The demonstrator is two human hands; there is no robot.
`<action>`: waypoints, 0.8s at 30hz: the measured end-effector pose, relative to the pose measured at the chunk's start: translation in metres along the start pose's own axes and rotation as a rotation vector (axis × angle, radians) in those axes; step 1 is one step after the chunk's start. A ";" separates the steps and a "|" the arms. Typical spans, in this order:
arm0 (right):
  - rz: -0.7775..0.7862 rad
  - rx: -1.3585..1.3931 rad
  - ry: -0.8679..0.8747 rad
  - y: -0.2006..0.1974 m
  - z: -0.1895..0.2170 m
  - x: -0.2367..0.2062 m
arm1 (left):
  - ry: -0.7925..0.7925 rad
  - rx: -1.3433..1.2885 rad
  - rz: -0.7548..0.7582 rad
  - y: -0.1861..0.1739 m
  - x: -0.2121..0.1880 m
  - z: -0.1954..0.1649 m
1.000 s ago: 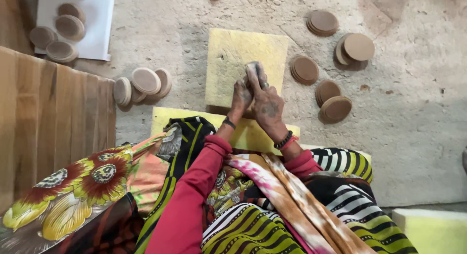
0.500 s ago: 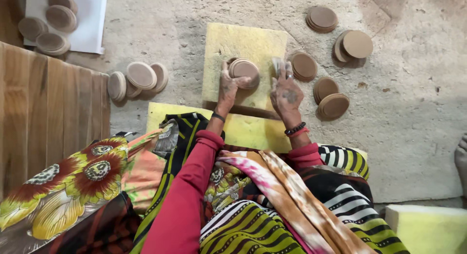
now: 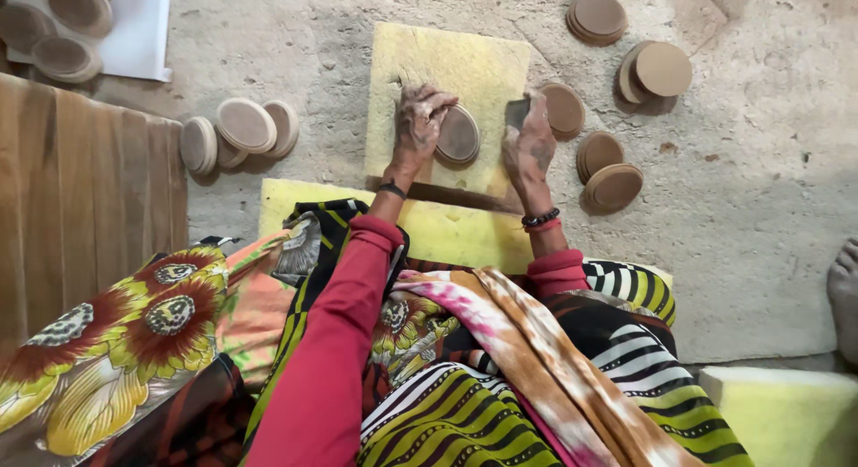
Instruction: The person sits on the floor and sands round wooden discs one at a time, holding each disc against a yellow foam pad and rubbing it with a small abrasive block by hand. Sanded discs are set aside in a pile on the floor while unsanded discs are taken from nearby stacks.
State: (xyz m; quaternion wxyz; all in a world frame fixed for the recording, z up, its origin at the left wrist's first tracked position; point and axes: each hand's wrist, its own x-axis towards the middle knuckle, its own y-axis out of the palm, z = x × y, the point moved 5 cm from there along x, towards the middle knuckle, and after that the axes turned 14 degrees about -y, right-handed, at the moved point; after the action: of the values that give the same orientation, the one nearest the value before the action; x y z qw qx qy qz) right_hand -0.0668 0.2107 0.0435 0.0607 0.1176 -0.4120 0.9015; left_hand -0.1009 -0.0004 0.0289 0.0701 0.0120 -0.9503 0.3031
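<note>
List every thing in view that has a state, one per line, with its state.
Left hand: pressing the disc, fingers curled on its edge.
Right hand: grip closed on a small grey pad.
Disc: flat on the yellow pad.
Yellow pad: flat on the floor.
Left discs: leaning on one another.
Right discs: stacked, overlapping.
Tray discs: lying on a white sheet.
</note>
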 end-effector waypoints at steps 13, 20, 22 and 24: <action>0.121 0.358 0.184 0.009 0.004 -0.032 | -0.162 0.215 -0.156 0.030 -0.031 -0.028; -0.032 0.140 0.165 0.014 0.015 -0.035 | -0.130 0.171 -0.083 0.041 -0.035 -0.020; -0.013 0.087 0.129 0.019 0.010 -0.030 | -0.126 0.166 -0.071 0.043 -0.036 -0.018; 0.089 -0.007 0.108 0.023 -0.001 -0.018 | -0.126 0.171 -0.069 0.044 -0.037 -0.017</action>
State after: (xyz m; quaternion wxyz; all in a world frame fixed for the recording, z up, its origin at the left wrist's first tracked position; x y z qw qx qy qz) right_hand -0.0543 0.1961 0.0215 0.0432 0.0503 -0.4163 0.9068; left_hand -0.0650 0.0448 0.0123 0.0196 0.0695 -0.9225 0.3792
